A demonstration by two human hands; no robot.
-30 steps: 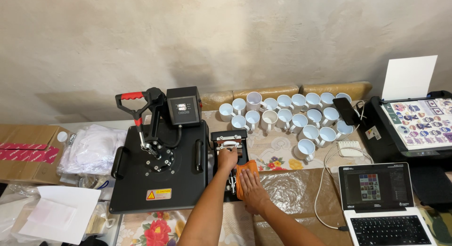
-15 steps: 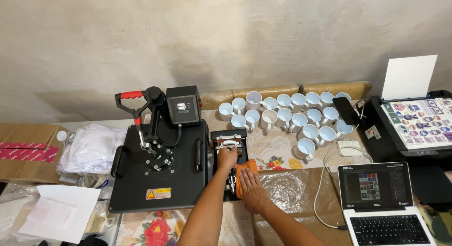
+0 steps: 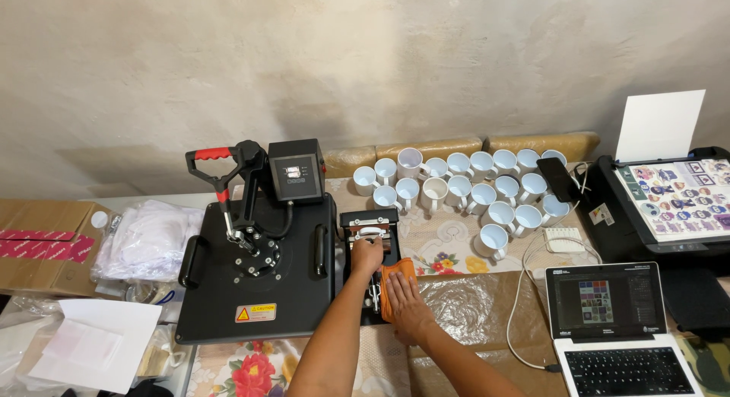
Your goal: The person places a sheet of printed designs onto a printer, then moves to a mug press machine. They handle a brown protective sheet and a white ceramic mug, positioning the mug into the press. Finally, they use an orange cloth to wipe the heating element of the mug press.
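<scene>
A table (image 3: 449, 249) covered with a floral cloth (image 3: 251, 370) carries a black flat heat press (image 3: 255, 271), a small mug press (image 3: 370, 249), a cluster of white mugs (image 3: 464, 192), a brown plastic sheet (image 3: 471, 306), an open laptop (image 3: 620, 328), a printer (image 3: 669, 207), a cardboard box (image 3: 42, 237) and bagged white fabric (image 3: 148, 241).

Two bare forearms entered from the lower edge of the head view, each ending in an ungloved hand. The left hand (image 3: 366, 255) and the right hand (image 3: 406, 304) carried no rings, and the wrists bore no watch or bands. No sleeve showed on either arm up to the frame edge; both arms were uncovered from wrist to elbow, without visible markings or bandages
</scene>
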